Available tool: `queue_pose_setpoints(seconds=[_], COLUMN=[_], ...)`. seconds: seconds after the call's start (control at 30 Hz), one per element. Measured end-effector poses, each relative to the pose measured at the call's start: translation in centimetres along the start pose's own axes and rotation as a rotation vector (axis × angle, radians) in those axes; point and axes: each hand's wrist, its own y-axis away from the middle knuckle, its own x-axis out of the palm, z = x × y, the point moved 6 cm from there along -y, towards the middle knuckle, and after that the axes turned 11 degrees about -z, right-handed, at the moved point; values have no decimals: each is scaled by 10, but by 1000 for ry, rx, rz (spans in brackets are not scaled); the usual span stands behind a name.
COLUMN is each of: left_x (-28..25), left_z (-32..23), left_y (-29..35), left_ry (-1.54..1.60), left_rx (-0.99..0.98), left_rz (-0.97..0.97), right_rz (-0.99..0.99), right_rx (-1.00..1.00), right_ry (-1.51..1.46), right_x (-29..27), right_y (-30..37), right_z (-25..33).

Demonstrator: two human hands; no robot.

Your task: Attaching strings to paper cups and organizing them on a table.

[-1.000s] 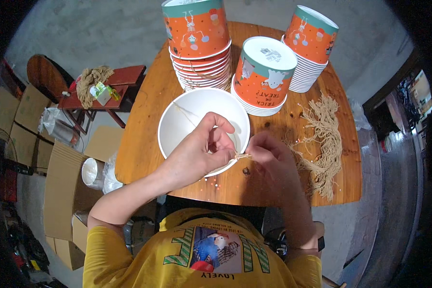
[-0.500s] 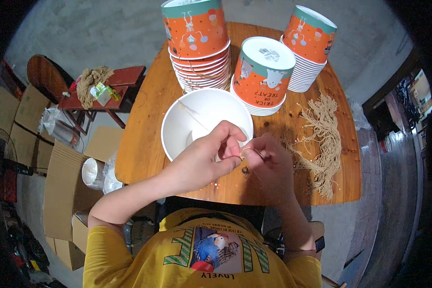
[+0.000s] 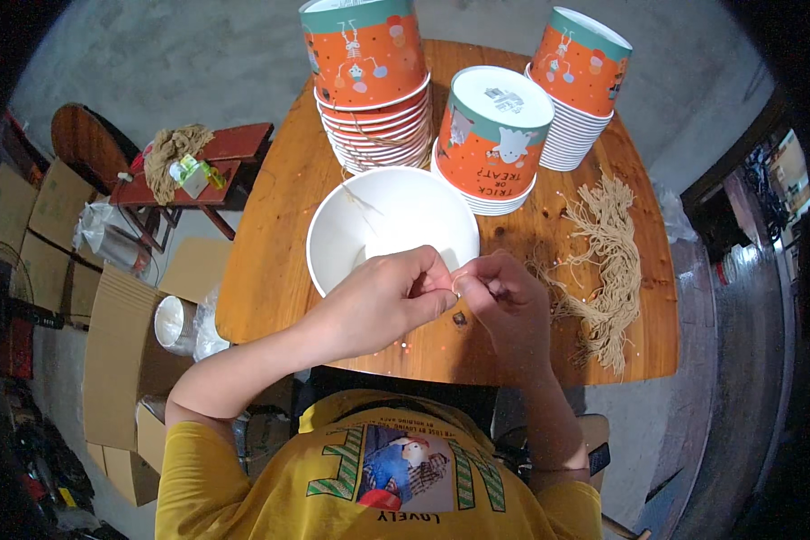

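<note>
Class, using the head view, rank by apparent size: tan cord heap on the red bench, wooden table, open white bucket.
1. Wooden table
2. Open white bucket
3. Tan cord heap on the red bench

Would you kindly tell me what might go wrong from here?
The thin cord pinched between the left hand and right hand could slip, since little of it shows. The white bucket is beside the left hand, so a nudge might shift it. Loose strands of the cord bundle, near the right hand, could snag.
</note>
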Motion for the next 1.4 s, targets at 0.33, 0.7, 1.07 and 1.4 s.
queue_pose_setpoints(seconds=[0.33,0.7,1.07,1.4], left_x=[-7,-7,-6,-7], left_z=[8,-5,-9,-10], left_y=[-2,-1,1,2], left_ry=[22,-61,56,45], left_rx=[38,49,151,169], left_rz=[-70,-78,-102,-100], right_rz=[-24,-11,-21,-44], right_rx=[-22,-337,-519,-293], right_ry=[41,129,164,141], right_x=[-6,-8,-3,-8], right_y=[2,3,9,8], right_z=[0,8,19,10])
